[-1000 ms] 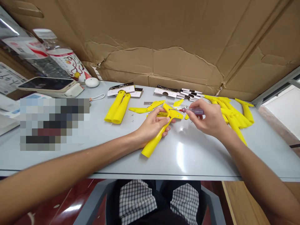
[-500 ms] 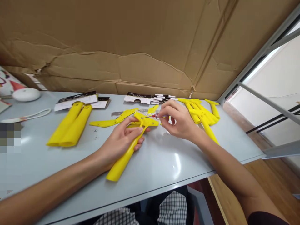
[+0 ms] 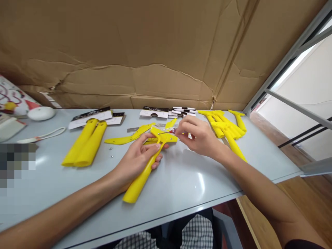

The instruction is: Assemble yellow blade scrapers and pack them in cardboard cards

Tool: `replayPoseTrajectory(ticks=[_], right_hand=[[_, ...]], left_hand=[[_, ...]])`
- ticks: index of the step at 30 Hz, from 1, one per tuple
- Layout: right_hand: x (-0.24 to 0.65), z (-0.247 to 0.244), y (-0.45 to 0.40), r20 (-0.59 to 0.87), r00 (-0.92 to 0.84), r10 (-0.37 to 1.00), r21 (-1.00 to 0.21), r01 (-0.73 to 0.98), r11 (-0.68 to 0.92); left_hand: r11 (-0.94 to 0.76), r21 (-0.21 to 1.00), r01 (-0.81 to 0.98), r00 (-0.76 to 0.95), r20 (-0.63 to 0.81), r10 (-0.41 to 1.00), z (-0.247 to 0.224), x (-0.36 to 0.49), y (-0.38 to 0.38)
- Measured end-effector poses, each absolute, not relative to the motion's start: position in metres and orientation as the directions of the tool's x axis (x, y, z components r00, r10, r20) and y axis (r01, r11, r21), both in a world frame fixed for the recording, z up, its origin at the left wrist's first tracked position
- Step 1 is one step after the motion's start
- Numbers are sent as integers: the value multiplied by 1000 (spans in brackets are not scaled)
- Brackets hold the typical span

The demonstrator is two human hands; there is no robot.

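Note:
My left hand [image 3: 142, 154] is closed around a yellow plastic handle [image 3: 137, 185] with a forked, flat head, holding it tilted just above the table. In my right hand [image 3: 198, 135] the fingers pinch a small screwdriver [image 3: 172, 131] with a red part near its shaft. Its thin shaft points left, the tip at a screw spot on the yellow head. Under and behind the head lie flat yellow pieces [image 3: 120, 140] with holes and a grey metal blade [image 3: 132, 129]. Two small metal bits [image 3: 111, 157] rest left of my left hand.
Two yellow handles [image 3: 84, 148] lie at the left by black-and-white cards [image 3: 90, 117]. More cards [image 3: 154, 112] stand at the back. A pile of yellow handles [image 3: 228, 128] lies right. A white strap [image 3: 43, 135] and a white rounded object [image 3: 41, 113] are far left. Cardboard [image 3: 145, 52] walls the back.
The view has shifted slightly, so everything sits a bit further right and lower. The screwdriver tip stays at the yellow head; my right fingers have turned a little around the screwdriver.

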State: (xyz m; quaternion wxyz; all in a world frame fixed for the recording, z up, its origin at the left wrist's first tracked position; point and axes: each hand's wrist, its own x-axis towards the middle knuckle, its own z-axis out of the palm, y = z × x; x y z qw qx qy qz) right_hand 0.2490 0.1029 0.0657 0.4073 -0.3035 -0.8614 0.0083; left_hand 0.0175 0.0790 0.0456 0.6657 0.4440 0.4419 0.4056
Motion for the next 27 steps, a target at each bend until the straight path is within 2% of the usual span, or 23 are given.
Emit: replayPoseTrajectory(ticks=[4, 10, 17, 27], right_hand=[[248, 65, 103, 731, -469, 496, -253, 490, 834], [248, 72, 100, 700, -406, 588, -233, 647, 726], [244, 70, 100, 747, -458, 482, -281, 439, 853], [245, 71, 98, 719, -501, 482, -283, 422, 861]], left_hand=[[272, 950, -154, 301, -217, 928, 47, 17, 78], [269, 950, -158, 312, -211, 926, 46, 17, 78], [276, 947, -164, 306, -217, 927, 46, 17, 80], [273, 948, -165, 339, -206, 918, 47, 17, 79]])
